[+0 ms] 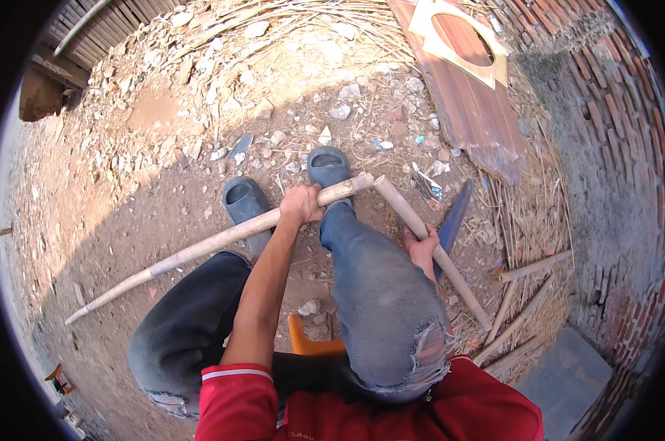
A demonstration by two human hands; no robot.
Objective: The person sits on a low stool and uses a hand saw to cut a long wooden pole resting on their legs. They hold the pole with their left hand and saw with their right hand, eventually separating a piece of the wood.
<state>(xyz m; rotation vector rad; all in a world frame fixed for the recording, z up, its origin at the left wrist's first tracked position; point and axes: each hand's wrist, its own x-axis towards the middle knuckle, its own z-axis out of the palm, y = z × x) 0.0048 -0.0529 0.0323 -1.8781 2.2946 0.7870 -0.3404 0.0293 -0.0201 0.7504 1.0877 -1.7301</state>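
Observation:
My left hand (301, 204) is closed round a long pale wooden pole (193, 253), near its thicker end. The pole slopes from beside my right shin down to the far left, passing over my left foot. My right hand (422, 248), partly behind my right knee, grips a shorter wooden pole (456, 278) slanting down to the right. The upper ends of both poles come close together just beyond my right shin; whether they touch, I cannot tell. Beside my right hand lies a flat, tapering dark blue thing (456, 217).
Grey slippers (329, 163) are on my feet. Under me shows an orange seat edge (303, 339). A brown board (468, 117) with a holed pale panel (426, 22) lies ahead right. Loose sticks (523, 312) lie by the brick wall (615, 110). Stones litter the dirt.

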